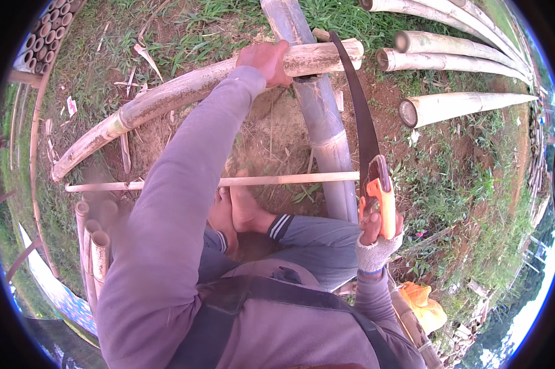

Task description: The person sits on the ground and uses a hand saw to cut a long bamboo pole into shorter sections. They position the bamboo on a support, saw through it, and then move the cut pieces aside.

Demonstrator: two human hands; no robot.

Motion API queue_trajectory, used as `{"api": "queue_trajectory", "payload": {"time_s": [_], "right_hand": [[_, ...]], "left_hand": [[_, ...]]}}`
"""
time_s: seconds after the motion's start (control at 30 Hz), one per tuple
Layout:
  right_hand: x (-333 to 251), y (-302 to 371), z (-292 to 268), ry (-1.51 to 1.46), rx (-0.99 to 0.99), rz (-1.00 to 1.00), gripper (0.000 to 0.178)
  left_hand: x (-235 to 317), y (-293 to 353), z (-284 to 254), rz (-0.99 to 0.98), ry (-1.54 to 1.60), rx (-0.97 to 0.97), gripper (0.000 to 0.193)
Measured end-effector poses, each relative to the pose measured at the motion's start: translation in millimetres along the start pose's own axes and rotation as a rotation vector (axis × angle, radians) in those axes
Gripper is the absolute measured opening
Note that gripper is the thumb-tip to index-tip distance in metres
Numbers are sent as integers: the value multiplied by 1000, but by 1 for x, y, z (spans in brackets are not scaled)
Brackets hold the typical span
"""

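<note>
My bare left hand [264,63] is wrapped round a thick bamboo pole [185,91], close to its right end. The pole rests across a larger grey bamboo log [326,126] and slopes down to the left. In a pale fingerless glove, my right hand [379,246] grips the orange handle of a hand saw [362,111]. Its dark curved blade reaches away from me and crosses the pole just short of the cut end. Whether the teeth have bitten into the bamboo cannot be made out.
A thin bamboo stick [277,180] lies crosswise before my bare feet [243,203]. Several cut poles [449,109] lie at the far right. Upright bamboo pieces [99,246] stand at the left, stacked tubes [43,40] at the far left. An orange bag [422,306] sits by my right arm.
</note>
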State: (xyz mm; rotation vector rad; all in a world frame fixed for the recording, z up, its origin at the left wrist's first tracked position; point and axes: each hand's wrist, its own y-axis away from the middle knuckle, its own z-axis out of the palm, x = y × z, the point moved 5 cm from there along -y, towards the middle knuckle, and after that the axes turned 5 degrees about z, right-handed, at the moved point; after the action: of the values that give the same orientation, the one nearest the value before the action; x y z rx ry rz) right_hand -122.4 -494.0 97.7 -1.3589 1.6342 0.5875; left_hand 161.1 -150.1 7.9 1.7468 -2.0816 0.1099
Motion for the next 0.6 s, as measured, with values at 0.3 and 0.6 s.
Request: {"api": "queue_trajectory", "payload": {"time_s": [0.3, 0.6], "right_hand": [[-39, -155, 127, 141, -3, -249, 26], [19, -2, 14, -146, -30, 50, 31]], "left_hand": [[14, -5, -7, -10, -67, -25, 77], [-2, 1, -1, -14, -8, -15, 74]]}}
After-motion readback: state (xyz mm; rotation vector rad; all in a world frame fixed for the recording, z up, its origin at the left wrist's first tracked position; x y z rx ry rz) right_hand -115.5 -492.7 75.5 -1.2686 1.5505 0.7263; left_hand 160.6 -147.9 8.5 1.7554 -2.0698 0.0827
